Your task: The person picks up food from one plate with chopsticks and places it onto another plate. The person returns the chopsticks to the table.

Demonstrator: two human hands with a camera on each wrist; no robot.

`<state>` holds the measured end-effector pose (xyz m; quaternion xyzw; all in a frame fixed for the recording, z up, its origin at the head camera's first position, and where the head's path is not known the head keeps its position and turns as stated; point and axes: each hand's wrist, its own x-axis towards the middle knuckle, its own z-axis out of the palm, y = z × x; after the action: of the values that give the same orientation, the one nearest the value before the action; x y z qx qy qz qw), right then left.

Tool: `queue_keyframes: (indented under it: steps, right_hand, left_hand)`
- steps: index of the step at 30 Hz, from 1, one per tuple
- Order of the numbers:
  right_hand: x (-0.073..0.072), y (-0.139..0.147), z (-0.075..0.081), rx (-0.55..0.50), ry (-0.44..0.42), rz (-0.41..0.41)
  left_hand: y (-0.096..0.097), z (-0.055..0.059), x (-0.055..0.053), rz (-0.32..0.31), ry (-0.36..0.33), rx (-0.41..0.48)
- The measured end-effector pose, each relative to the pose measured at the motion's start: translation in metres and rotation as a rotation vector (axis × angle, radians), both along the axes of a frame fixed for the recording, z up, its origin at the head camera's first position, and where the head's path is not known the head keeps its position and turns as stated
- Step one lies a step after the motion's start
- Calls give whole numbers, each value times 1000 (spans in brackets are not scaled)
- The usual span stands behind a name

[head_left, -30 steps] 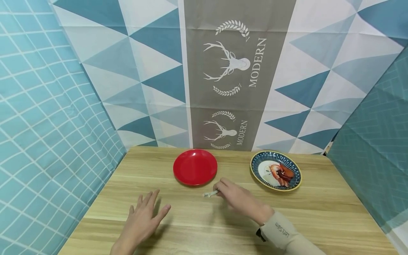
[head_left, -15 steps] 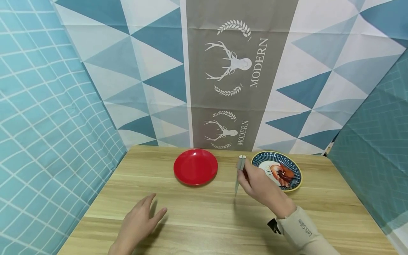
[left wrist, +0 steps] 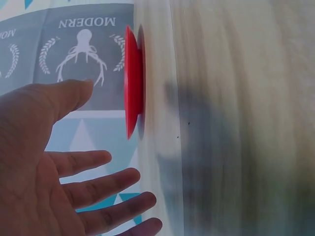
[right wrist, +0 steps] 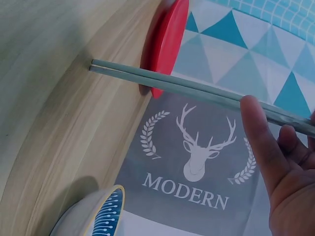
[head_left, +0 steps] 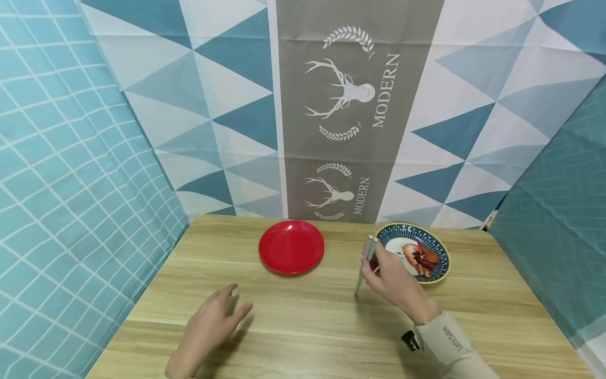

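My right hand [head_left: 396, 281] holds a pair of grey-green chopsticks [right wrist: 167, 84] between thumb and fingers. In the head view they stand steeply, thin tips down over the table and pale ends up. The right wrist view shows both sticks lying close together. Just behind that hand is an oval blue-patterned dish [head_left: 442, 258] with a yellow rim, partly covered by the hand. Reddish-orange and dark brown food-like pieces [head_left: 421, 259] lie in it. My left hand [head_left: 208, 322] hovers over the table at the left, fingers loosely spread, holding nothing.
A round red plate [head_left: 291, 247] sits at the back middle of the wooden table [head_left: 303, 326], left of the dish. A patterned cloth with deer prints [head_left: 331, 105] hangs right behind the table. Blue-green sheets [head_left: 61, 173] close off the sides.
My right hand has moved right, from in front of the red plate to beside the dish, and turned the chopsticks from nearly level to steep. The left hand has barely shifted.
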<state>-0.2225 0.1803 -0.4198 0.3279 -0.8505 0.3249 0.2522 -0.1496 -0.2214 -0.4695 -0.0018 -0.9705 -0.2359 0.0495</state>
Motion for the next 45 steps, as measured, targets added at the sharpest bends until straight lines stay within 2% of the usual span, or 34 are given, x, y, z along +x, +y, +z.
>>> queue_keyframes:
  steps: [7, 14, 18, 24, 31, 36, 38, 43, 45]
  right_hand:
    - [-4, 1, 1, -30, -4, 31]
    - [-7, 1, 3, -5, 39, 23]
    - [-7, 2, 9, -13, 53, 25]
    - [-1, 2, 23, -50, 11, 38]
    - [5, 3, 32, -31, -40, -11]
    - [5, 2, 26, -3, -32, -9]
    - [4, 1, 21, 2, -63, -3]
    - [3, -1, 12, 30, -136, -11]
    - [3, -2, 14, 50, -118, -20]
  left_hand:
    - [8, -1, -13, -18, 27, 47]
    - [20, -3, -20, -41, 16, 50]
    - [23, -2, -23, -46, 22, 60]
    - [23, -2, -31, -36, 14, 107]
    - [22, -3, -40, -21, -10, 152]
    - [21, 0, -42, -19, -17, 253]
    - [21, 1, -43, -14, -10, 287]
    - [24, 0, -46, -12, 7, 313]
    - [25, -1, -47, -14, 10, 320]
